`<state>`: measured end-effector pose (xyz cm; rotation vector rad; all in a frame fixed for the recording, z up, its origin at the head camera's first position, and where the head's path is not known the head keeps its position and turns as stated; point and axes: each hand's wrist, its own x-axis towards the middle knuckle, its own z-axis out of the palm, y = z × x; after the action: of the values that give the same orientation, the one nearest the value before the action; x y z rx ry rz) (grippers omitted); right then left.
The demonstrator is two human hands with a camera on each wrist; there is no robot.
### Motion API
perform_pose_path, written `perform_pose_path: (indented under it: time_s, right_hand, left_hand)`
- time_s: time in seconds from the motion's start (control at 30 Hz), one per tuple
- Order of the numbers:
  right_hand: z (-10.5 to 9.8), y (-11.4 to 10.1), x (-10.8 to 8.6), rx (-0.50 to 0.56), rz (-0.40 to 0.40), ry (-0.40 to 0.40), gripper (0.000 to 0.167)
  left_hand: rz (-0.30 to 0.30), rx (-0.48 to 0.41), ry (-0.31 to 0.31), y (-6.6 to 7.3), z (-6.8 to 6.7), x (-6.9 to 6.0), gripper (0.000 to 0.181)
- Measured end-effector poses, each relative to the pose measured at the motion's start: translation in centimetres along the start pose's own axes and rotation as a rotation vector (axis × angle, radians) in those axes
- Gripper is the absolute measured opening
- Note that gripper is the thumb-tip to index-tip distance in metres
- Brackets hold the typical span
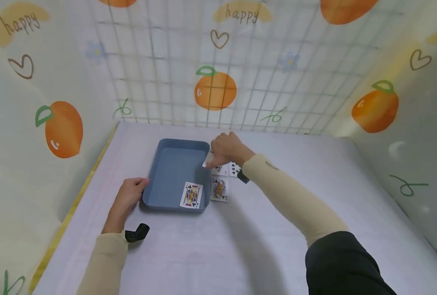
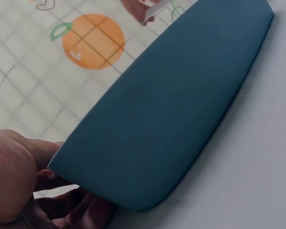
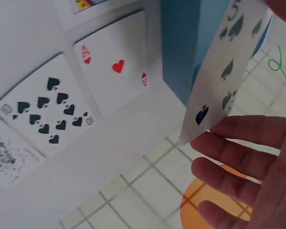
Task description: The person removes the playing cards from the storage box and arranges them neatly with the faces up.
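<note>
My right hand [image 1: 227,148] is over the right rim of a blue-grey tray [image 1: 167,164]. It pinches a five of spades [image 3: 221,71], tilted, between thumb and fingers, beside the tray wall in the right wrist view. A face card [image 1: 191,195] lies face up inside the tray, in its near right corner. At the tray's left side, my left hand [image 1: 128,192] grips the edge; the left wrist view has its fingers at the tray's corner, partly hidden behind the wall.
Right of the tray lie another face card [image 1: 219,189], an ace of hearts [image 3: 117,67], a ten of spades [image 3: 47,107] and a joker [image 3: 7,152], all face up. A white cloth [image 1: 277,233] covers the table. Behind it, a printed curtain [image 1: 159,73] hangs before a wire grid.
</note>
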<state>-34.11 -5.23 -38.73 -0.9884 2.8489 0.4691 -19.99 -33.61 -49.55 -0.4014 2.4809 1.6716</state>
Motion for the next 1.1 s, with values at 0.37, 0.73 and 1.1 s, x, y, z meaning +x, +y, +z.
perform_pose_path:
  time_s: [0.37,0.73,1.1]
  right_hand:
    - [1.4,1.3,-3.3,-0.008,-0.022,-0.051,0.057]
    - [3.9,1.9,-6.3,0.014,-0.036,-0.101,0.055]
    - [6.0,2.1,-8.1,0.051,-0.096,-0.135,0.062]
  left_hand:
    - [-0.033,-0.025,-0.025,1.4,-0.5,0.0,0.049]
    - [-0.074,-0.014,-0.059,1.1,-0.4,0.0,0.048]
    - [-0.1,0.022,-0.05,1.2,-0.2,-0.2,0.048]
